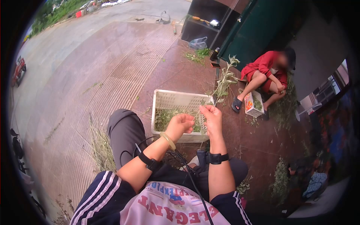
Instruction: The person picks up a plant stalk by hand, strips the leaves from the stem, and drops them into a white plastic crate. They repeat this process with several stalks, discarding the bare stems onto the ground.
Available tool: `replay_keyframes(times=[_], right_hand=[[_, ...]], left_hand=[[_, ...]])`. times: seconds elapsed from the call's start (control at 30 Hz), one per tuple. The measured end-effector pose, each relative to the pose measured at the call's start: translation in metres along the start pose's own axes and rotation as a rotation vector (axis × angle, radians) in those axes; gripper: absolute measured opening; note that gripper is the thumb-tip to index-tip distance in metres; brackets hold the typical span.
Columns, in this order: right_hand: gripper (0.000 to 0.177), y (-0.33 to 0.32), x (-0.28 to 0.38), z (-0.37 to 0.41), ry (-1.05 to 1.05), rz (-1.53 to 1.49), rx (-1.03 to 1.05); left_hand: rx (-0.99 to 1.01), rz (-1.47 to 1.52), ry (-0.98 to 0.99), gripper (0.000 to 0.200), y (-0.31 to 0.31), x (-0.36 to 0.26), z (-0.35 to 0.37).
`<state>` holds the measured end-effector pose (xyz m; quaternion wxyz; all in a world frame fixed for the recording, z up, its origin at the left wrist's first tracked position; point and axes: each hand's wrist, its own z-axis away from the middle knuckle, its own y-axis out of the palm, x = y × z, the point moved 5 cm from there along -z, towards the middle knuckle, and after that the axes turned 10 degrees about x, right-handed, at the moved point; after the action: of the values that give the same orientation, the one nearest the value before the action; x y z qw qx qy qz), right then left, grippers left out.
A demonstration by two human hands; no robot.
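Observation:
A long leafy plant stalk (225, 83) is pinched between the thumb and fingers of my right hand (212, 119). Its bushy, pale green top points up and away, and its lower end hangs below the hand. My left hand (180, 126) is close beside it, thumb and fingertips pressed together near the stalk. Whatever is between those fingertips is too small to make out. Beneath both hands stands a white plastic crate (165, 92) with slotted walls, holding a layer of loose green leaves (165, 119).
Long stripped stalks (102, 148) lie left of my knee. At right, a person in red (258, 65) sits beside a small box of leaves (255, 109) and a plant heap (287, 107). Behind the crate are a phone (215, 65), a dark bottle (215, 53) and a plastic bag (198, 43).

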<state>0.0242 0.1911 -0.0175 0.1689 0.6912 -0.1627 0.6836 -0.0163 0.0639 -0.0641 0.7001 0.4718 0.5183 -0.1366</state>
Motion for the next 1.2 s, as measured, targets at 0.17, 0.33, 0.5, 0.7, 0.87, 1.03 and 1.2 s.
replay_keyframes(times=[0.17,0.33,0.5,0.7,0.87,1.03,1.2], right_hand=[[0.012,-0.001,-0.006,0.0,-0.09,0.046,0.035],[0.009,0.011,-0.036,0.011,-0.046,0.055,0.16],[0.01,0.003,-0.062,0.017,0.107,0.18,0.252],[0.02,-0.022,-0.051,-0.004,0.153,-0.004,-0.05],[0.03,-0.03,-0.025,-0.038,-0.163,-0.235,-0.141],[0.026,-0.016,-0.012,-0.034,-0.186,-0.322,-0.147],[0.019,0.009,-0.01,-0.028,-0.126,-0.062,-0.063]], left_hand=[[-0.11,0.069,0.056,0.006,-0.002,-0.002,0.002],[-0.114,0.152,0.114,0.004,-0.006,-0.001,0.0],[-0.133,0.193,0.153,0.009,-0.013,-0.004,0.0],[-0.125,0.216,0.122,0.008,-0.01,-0.002,0.001],[-0.116,0.28,0.107,0.01,-0.013,0.006,-0.001],[-0.106,0.277,0.108,0.009,-0.014,0.009,-0.001],[-0.086,0.219,0.095,0.01,-0.009,0.012,0.0]])
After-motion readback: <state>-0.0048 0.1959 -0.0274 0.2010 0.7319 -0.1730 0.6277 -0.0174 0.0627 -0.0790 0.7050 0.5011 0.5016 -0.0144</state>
